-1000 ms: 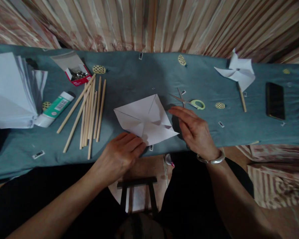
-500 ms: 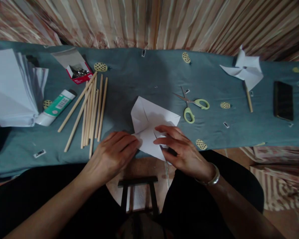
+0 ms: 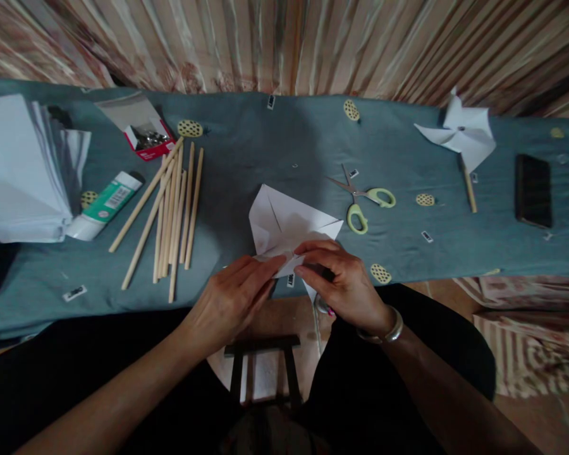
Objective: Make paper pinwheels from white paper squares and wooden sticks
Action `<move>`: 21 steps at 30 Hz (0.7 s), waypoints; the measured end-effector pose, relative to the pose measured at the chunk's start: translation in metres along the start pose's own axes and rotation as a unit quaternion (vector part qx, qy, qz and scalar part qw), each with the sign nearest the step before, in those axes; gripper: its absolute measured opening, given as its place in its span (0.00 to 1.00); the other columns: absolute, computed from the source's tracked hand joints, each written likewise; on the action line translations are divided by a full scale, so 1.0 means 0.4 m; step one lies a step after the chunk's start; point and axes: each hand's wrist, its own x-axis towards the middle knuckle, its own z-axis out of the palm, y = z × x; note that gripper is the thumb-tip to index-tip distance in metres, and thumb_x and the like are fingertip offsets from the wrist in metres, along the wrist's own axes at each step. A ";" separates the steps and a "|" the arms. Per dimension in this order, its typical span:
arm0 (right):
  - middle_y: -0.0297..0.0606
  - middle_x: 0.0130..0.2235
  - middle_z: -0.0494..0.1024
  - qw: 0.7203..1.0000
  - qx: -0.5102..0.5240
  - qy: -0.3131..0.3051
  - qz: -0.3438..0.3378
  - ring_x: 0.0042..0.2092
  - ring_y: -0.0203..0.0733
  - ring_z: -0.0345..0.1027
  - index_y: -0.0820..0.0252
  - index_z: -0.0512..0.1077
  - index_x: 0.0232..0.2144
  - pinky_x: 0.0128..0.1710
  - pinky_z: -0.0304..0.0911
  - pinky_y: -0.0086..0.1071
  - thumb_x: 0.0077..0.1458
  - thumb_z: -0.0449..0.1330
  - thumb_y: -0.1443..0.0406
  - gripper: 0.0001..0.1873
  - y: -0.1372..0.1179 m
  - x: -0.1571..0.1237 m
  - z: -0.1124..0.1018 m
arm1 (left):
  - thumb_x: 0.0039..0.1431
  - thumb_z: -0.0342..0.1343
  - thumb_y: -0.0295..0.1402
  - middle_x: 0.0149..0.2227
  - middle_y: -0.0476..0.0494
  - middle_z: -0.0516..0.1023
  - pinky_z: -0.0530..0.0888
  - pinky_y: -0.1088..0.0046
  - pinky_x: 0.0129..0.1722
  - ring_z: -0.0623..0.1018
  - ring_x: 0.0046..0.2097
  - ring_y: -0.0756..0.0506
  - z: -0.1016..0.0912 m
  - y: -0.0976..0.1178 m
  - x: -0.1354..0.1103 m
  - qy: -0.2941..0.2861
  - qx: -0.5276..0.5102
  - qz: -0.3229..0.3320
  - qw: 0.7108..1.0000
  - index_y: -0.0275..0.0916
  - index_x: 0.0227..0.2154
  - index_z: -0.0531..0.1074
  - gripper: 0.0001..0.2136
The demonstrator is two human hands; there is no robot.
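Observation:
A white sheet of paper (image 3: 289, 218) with slits running in from its corners lies at the table's near edge. My left hand (image 3: 237, 294) is closed on its near left part, fingertips close to the middle. From the other side my right hand (image 3: 339, 278) pinches a folded flap of the same paper between thumb and fingers. The flap is bent up toward the centre, and one corner hangs down below the right hand. Fingers hide part of the fold. Right of the paper lie green-handled scissors (image 3: 358, 199), their blades apart.
Wooden sticks (image 3: 175, 215), a glue tube (image 3: 105, 205), an open red box of small metal pieces (image 3: 149, 142) and a paper stack (image 3: 21, 170) lie at left. At right are a finished paper pinwheel (image 3: 469, 129) and a dark phone (image 3: 534, 189). A curtain (image 3: 284, 47) hangs behind.
Both hands have come closer together over the paper. The right fingers, spread before, are now closed on the flap, and the near edge is folded up toward the middle.

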 end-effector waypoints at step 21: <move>0.43 0.44 0.80 0.990 -0.114 0.058 -0.063 0.45 0.45 0.73 0.60 0.75 0.40 0.48 0.70 0.42 0.61 0.59 0.68 0.07 -0.015 -0.006 0.021 | 0.64 0.50 0.23 0.43 0.40 0.77 0.79 0.71 0.42 0.79 0.44 0.47 0.005 -0.008 -0.002 -0.006 -0.055 -0.030 0.998 0.34 0.48 0.73 0.12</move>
